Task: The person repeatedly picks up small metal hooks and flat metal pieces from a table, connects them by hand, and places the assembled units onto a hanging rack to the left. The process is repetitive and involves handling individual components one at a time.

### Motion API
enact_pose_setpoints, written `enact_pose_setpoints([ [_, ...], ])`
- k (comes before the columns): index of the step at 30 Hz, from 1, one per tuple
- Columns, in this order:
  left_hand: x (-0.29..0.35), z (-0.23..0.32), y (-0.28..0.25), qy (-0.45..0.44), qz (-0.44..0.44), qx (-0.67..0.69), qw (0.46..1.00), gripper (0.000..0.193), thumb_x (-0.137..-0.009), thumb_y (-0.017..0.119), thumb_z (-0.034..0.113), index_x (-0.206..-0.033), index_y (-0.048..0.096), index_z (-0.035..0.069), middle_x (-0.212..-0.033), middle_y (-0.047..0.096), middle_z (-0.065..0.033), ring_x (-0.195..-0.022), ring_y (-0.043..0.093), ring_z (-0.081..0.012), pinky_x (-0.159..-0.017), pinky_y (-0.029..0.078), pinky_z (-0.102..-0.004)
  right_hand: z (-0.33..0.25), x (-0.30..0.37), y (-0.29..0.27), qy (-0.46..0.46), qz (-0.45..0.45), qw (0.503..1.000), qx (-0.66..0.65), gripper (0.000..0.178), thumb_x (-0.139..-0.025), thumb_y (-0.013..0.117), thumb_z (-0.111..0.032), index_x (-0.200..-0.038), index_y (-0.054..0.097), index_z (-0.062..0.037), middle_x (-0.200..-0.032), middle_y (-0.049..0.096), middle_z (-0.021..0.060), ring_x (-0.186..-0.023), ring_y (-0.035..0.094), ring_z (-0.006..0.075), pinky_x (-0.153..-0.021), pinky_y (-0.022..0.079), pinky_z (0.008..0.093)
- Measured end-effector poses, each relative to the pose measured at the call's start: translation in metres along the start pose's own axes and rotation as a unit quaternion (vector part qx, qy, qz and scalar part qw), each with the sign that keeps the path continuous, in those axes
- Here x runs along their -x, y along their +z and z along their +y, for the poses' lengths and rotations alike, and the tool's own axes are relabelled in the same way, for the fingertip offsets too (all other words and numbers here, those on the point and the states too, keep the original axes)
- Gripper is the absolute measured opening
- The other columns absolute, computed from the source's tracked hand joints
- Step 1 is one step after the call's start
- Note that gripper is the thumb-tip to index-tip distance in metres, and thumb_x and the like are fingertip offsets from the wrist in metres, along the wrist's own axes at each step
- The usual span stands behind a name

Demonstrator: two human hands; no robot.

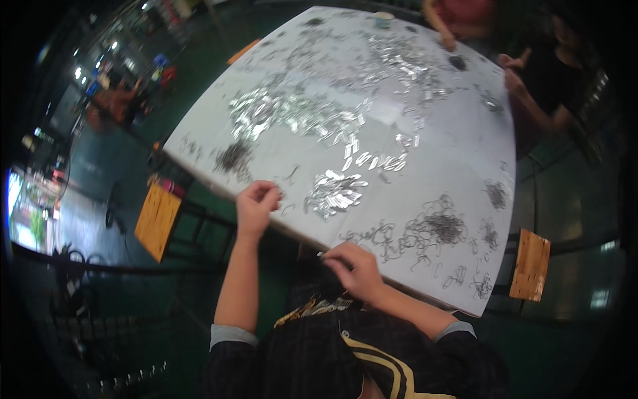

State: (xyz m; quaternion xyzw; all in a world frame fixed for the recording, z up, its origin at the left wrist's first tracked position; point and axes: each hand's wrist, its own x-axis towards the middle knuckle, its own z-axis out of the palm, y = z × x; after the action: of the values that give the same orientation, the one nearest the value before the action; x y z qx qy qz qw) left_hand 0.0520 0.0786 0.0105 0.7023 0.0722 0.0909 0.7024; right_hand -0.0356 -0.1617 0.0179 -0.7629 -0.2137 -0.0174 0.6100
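Observation:
At the table's near edge my left hand [254, 207] is closed in a pinch. Anything between its fingertips is too small to make out. Further right, my right hand [357, 271] holds a small shiny metal piece [320, 254] between thumb and fingers, just off the edge. A pile of flat silvery metal pieces [337, 193] lies on the white tabletop [392, 193] beyond both hands. To the left hand's upper left sits a dark clump of thin wire pieces [234, 157]. Curved wire pieces [385, 239] are strewn beyond my right hand.
Larger heaps of silvery pieces [256, 113] cover the table's middle and far side. More dark wire clumps [444, 227] lie at the right. Wooden stools [158, 221] stand left and right. Two people's hands [446, 41] work at the far right, near a small tub [383, 20].

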Motion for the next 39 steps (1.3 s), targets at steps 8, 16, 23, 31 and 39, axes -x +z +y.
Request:
enact_pose_setpoints([
  [8, 0.114, 0.021, 0.025, -0.007, -0.129, 0.102, 0.986, 0.009, -0.088, 0.062, -0.001, -0.097, 0.061, -0.001, -0.089, 0.063, -0.0008, -0.081, 0.056, -0.0042, -0.071, 0.045, -0.0187, 0.004, -0.008, 0.008, 0.025, 0.026, 0.999, 0.002, 0.008, -0.080, 0.068, 0.002, -0.087, 0.066, -0.0003, -0.079, 0.063, 0.0113, -0.068, 0.064, 0.0212, -0.062, 0.050, 0.0300],
  [16, 0.122, 0.002, 0.035, 0.028, -0.084, 0.048, 0.995, 0.005, -0.087, 0.062, 0.001, -0.093, 0.061, -0.001, -0.084, 0.059, 0.0007, -0.073, 0.051, -0.0036, -0.066, 0.041, -0.0194, 0.002, -0.007, 0.011, 0.035, 0.007, 0.999, 0.012, 0.008, -0.079, 0.069, 0.001, -0.086, 0.066, -0.0007, -0.079, 0.063, 0.0102, -0.071, 0.063, 0.0214, -0.063, 0.049, 0.0303],
  [23, 0.125, 0.008, 0.048, 0.108, -0.066, 0.054, 0.990, 0.011, -0.091, 0.054, -0.001, -0.102, 0.055, -0.001, -0.097, 0.061, -0.0067, -0.085, 0.055, -0.0094, -0.081, 0.045, -0.0236, 0.007, -0.006, 0.009, 0.018, -0.016, 1.000, 0.010, 0.011, -0.078, 0.071, 0.000, -0.088, 0.068, -0.0017, -0.081, 0.065, 0.0101, -0.073, 0.064, 0.0220, -0.065, 0.049, 0.0295],
  [31, 0.127, 0.022, 0.035, 0.149, -0.068, 0.093, 0.982, 0.011, -0.094, 0.050, -0.003, -0.104, 0.048, -0.001, -0.104, 0.059, -0.0134, -0.097, 0.058, -0.0169, -0.091, 0.045, -0.0303, 0.024, 0.000, -0.007, 0.035, 0.050, 0.998, 0.001, 0.011, -0.079, 0.072, -0.007, -0.089, 0.070, -0.0021, -0.080, 0.066, 0.0102, -0.074, 0.064, 0.0201, -0.066, 0.049, 0.0293],
  [39, 0.121, 0.050, 0.018, 0.219, -0.037, 0.080, 0.972, 0.009, -0.093, 0.048, -0.003, -0.102, 0.047, 0.000, -0.100, 0.058, -0.0159, -0.093, 0.057, -0.0190, -0.089, 0.045, -0.0324, 0.079, -0.026, -0.054, 0.099, 0.182, 0.965, 0.161, 0.017, -0.082, 0.069, -0.013, -0.096, 0.070, -0.0031, -0.080, 0.062, 0.0099, -0.072, 0.059, 0.0221, -0.069, 0.048, 0.0329],
])
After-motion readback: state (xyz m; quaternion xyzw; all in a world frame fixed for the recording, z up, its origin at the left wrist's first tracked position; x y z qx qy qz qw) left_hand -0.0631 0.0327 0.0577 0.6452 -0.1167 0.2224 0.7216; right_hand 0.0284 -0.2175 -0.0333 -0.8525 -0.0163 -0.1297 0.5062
